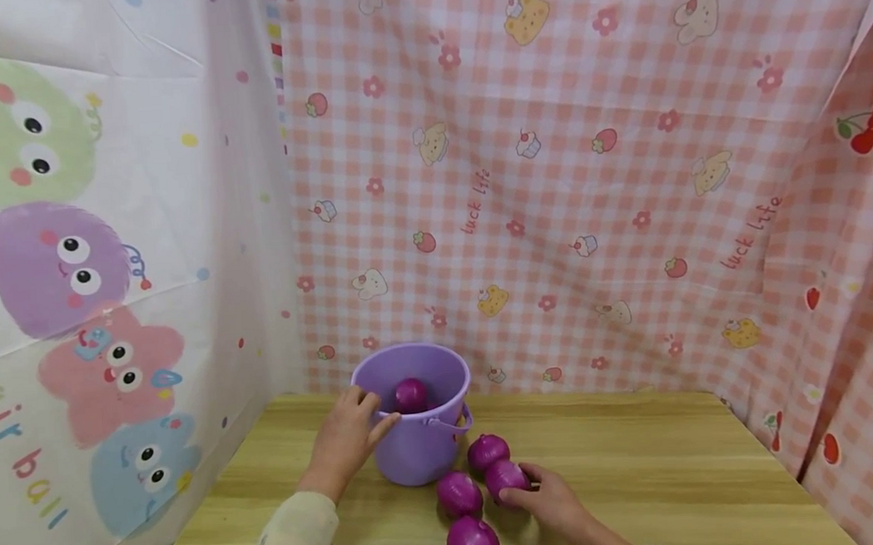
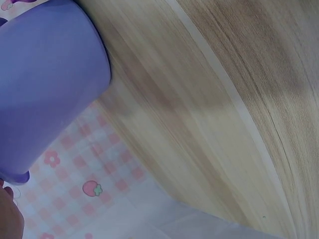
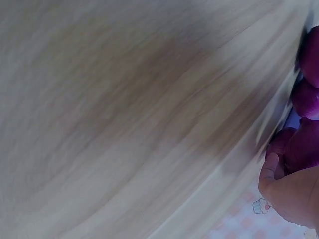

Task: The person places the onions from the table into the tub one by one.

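Note:
A purple bucket (image 1: 416,449) stands upright on the table, with one red onion (image 1: 411,396) visible inside it. My left hand (image 1: 346,436) grips the near left part of the bucket's rim. In the left wrist view, the bucket (image 2: 50,74) fills the upper left, and only part of the left hand (image 2: 9,214) shows at the edge. To the right of the bucket, my right hand (image 1: 551,499) holds a red onion (image 1: 506,482) between thumb and fingers. Close around it lie more red onions: one behind (image 1: 488,453), one to its left (image 1: 460,495), and one nearest me (image 1: 473,544).
The wood-grain table (image 1: 628,452) reaches back to a pink checked cloth (image 1: 553,215). On the left hangs a white cloth with cartoon figures (image 1: 61,262). The bucket's handle (image 1: 457,424) hangs down at its right side.

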A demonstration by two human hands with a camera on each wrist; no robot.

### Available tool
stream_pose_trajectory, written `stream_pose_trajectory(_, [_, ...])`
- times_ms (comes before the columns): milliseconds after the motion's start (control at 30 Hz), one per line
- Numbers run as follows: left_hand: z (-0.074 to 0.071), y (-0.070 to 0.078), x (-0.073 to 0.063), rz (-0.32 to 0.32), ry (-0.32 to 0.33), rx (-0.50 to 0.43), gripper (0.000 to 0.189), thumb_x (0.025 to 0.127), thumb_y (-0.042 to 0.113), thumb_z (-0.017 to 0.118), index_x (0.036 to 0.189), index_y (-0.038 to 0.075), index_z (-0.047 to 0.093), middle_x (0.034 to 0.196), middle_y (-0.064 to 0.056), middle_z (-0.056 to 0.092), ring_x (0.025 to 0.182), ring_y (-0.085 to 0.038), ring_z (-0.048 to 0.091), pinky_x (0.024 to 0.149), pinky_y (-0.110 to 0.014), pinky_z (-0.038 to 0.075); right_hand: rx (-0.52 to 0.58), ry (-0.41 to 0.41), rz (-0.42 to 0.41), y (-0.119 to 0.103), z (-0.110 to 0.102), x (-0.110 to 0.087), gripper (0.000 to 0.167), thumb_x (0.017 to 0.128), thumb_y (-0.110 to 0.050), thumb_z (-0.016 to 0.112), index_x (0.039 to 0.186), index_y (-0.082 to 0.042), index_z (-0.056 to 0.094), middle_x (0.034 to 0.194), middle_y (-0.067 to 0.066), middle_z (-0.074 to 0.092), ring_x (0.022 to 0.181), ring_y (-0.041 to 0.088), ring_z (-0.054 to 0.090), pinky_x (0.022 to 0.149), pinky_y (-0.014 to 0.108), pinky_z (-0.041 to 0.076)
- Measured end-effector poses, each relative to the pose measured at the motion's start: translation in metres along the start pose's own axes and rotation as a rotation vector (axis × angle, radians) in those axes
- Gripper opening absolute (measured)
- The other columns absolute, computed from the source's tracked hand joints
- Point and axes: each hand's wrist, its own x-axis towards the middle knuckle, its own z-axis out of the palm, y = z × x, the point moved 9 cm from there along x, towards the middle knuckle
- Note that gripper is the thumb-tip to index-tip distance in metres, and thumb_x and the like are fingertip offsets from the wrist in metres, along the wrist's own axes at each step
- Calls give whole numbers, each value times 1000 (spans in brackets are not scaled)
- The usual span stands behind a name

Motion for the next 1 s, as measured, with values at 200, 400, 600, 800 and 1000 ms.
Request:
stream_pose_trajectory(200, [0,1,-1,9,4,0,33,87,36,76,86,8,59,89,-6,50,81,-25,53,71,-41,51,43,57,-6,-8,-4,-3,71,82,-23,80,134,14,48,121,28,60,107,37,62,94,51,50])
stream_pose_trajectory(400, [1,-1,-1,-10,-12,-3,32,88,37,75,87,10,58,91,-5,50,83,-25,53,72,-41,52,66,131,-28,-22,-13,-3,73,83,-22,79,136,16,46,123,33,58,108,38,62,89,46,54])
stream_pose_trajectory(600, [1,-1,0,-29,-32,-9,31,89,38,73,87,13,56,92,-6,51,85,-25,54,73,-41,53,-35,226,-59,-39,-27,-1,78,82,-30,80,138,12,46,131,33,51,113,41,58,90,48,53])
stream_pose_trajectory(800, [2,-2,1,-34,-44,-13,31,90,37,73,87,12,56,93,-6,51,86,-25,54,75,-41,53,-102,287,-90,-59,-32,1,77,80,-34,82,138,6,50,130,30,51,112,40,57,91,53,51])
stream_pose_trajectory(1000, [2,-2,0,-33,-43,-6,31,90,38,73,86,12,56,92,-6,50,85,-25,54,73,-41,52,-117,313,-96,-76,-31,6,74,79,-36,81,138,0,54,127,26,53,110,38,58,90,53,51])
